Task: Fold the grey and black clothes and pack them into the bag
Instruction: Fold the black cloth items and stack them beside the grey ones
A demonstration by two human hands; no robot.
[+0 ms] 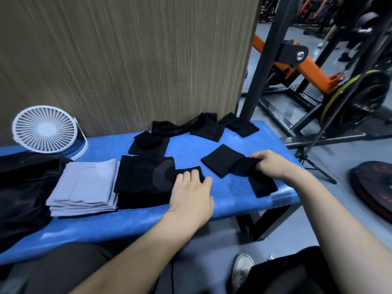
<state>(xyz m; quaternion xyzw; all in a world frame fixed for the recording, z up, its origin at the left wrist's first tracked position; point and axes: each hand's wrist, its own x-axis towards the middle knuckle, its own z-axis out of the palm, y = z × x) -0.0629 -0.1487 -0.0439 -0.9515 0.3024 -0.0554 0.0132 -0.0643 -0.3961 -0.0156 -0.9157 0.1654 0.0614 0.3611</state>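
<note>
Head view: person seated at a blue bench (212, 211), both hands on black cloths.

Left hand (192, 193) lies flat, fingers straight, pressing a small black piece at the edge of the folded black stack (142, 181). Right hand (270, 164), well apart from it, pinches a long black cloth (237, 166), half folded. Folded grey stack (84, 187) sits just left of the black one; black bag (23, 187) at far left. More black cloths (191, 128) lie by the wall, white fan (45, 129) beside them.
</note>
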